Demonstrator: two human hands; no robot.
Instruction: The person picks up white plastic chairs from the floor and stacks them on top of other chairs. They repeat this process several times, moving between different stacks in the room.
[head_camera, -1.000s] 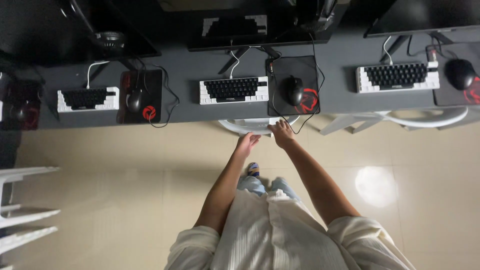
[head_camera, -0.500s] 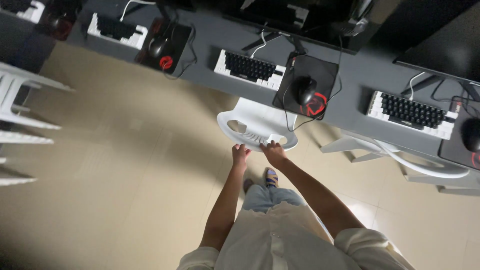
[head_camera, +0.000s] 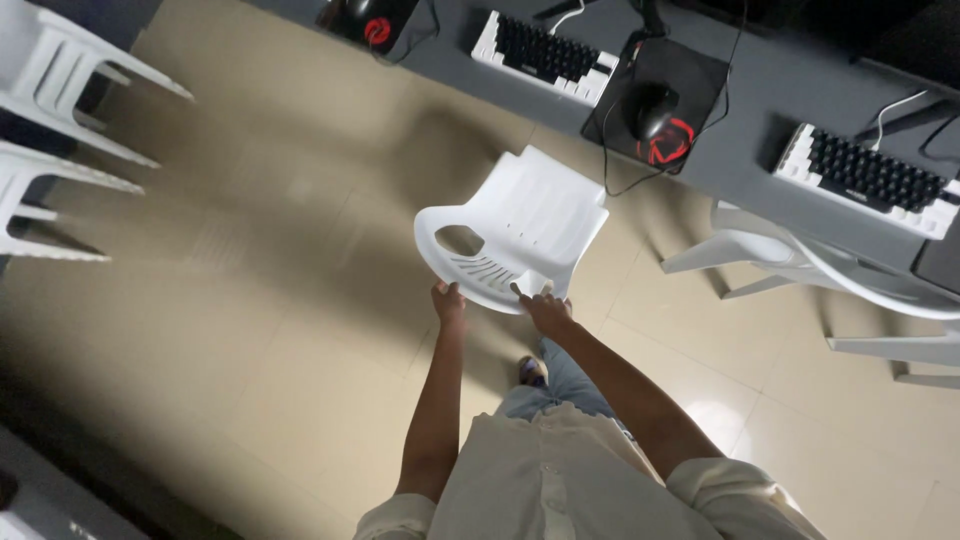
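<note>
White moulded-plastic chair (head_camera: 520, 225), its curved backrest gripped by your left hand (head_camera: 447, 301) and right hand (head_camera: 547, 312): keep both grips level, legs clear of the tiled floor (head_camera: 250, 300).

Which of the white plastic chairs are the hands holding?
The middle chair, gripped at its backrest by the left hand and right hand; the other chairs stand untouched at the sides.

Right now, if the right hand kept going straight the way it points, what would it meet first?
The right hand already grips the backrest of the white plastic chair, so that comes first. Past the chair, the line runs toward the grey desk near the black mouse, though depth is hard to judge.
</note>
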